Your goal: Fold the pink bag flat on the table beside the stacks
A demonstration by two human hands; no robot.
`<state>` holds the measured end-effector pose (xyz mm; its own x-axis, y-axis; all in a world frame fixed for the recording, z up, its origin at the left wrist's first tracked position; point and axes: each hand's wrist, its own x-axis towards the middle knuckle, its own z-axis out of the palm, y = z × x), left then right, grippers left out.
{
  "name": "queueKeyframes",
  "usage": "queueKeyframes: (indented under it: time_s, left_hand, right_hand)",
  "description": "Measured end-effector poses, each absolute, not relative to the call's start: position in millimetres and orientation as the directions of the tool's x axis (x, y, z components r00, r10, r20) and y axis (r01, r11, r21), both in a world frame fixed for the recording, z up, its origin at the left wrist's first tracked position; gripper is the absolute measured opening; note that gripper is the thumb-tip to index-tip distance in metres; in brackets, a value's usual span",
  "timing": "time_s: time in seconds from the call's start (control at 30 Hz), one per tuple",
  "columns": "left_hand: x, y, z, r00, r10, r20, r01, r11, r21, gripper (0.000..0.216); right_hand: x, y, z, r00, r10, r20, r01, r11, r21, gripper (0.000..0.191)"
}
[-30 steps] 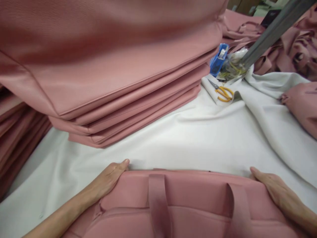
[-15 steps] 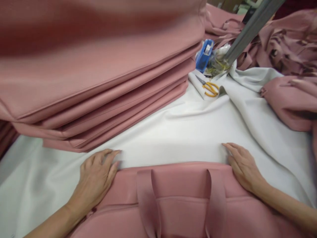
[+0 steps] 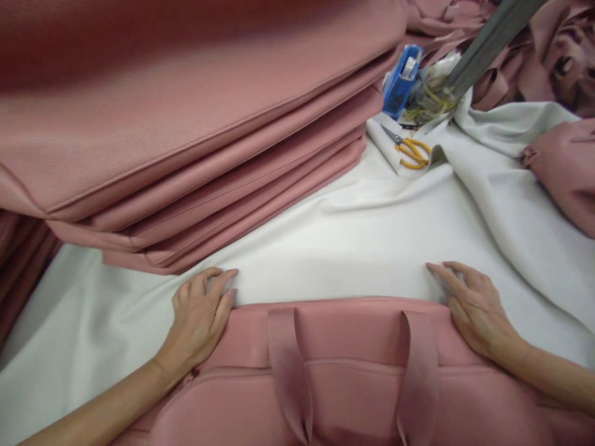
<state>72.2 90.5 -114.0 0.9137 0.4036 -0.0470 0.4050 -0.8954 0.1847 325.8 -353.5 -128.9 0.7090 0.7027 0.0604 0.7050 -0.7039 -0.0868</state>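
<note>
A pink bag lies in front of me at the bottom of the head view, with two strap handles and a zipper line across it. My left hand rests against its far left corner, fingers spread over the white cloth. At the far right corner, my right hand touches the bag with its palm side, fingers stretched forward and apart. Neither hand grips anything. The near part of the bag runs out of the frame.
A tall stack of folded pink bags stands at the left. Yellow-handled scissors and a blue tape dispenser lie beyond, by a slanted metal post. White cloth covers the table; another pink bag sits at the right.
The view has shifted, so the stack, scissors and post appear farther right and higher. Both hands stay at the bag's far corners, fingers still apart.
</note>
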Motion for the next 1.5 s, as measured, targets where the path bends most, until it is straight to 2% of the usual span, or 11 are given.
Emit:
queueKeyframes:
  time_s: [0.4,0.57,0.67,0.73,0.8,0.87,1.03,1.23,1.3,1.4,1.5]
  left_hand:
    - [76,86,-112,0.913,0.407,-0.003,0.402,-0.899,0.176,0.044]
    - [96,80,-81,0.900,0.400,-0.176,0.428,-0.886,0.177,0.044]
    - [112,39,-40,0.971,0.232,-0.047,0.237,-0.954,0.182,0.046]
    - [116,4,-23,0.999,-0.007,0.050,-0.014,-0.992,0.126,0.049]
    - [116,-23,-27,0.985,-0.171,-0.025,-0.166,-0.976,0.143,0.059]
    - [112,-36,-47,0.970,-0.204,-0.136,-0.177,-0.966,0.188,0.068]
    - [105,-33,-90,0.973,-0.152,-0.176,-0.112,-0.969,0.219,0.069]
    - [99,-25,-68,0.972,-0.179,-0.151,-0.149,-0.970,0.190,0.065]
    - [79,-16,-58,0.991,-0.063,-0.116,-0.056,-0.996,0.068,0.062]
    - [39,-1,-56,0.973,0.218,-0.071,0.209,-0.970,-0.122,0.057]
    - [14,5,-67,0.934,0.346,-0.092,0.325,-0.927,-0.187,0.053]
  right_hand:
    - [325,-351,-136,0.722,0.684,0.106,0.691,-0.720,-0.064,0.054]
    - [320,-345,-132,0.742,0.662,0.100,0.669,-0.740,-0.066,0.054]
    - [319,-343,-129,0.751,0.653,0.097,0.659,-0.751,-0.052,0.054]
    - [320,-343,-130,0.754,0.650,0.094,0.655,-0.754,-0.046,0.054]
    - [321,-344,-130,0.754,0.650,0.089,0.655,-0.754,-0.047,0.054]
    - [322,-345,-131,0.752,0.654,0.075,0.658,-0.751,-0.053,0.054]
    - [322,-345,-129,0.755,0.653,0.056,0.655,-0.752,-0.067,0.052]
    - [320,-343,-127,0.772,0.632,0.065,0.636,-0.768,-0.075,0.051]
    - [319,-342,-127,0.771,0.632,0.072,0.637,-0.767,-0.084,0.051]
    - [319,-342,-127,0.772,0.630,0.086,0.636,-0.765,-0.100,0.050]
    - [320,-342,-128,0.780,0.620,0.081,0.625,-0.770,-0.126,0.051]
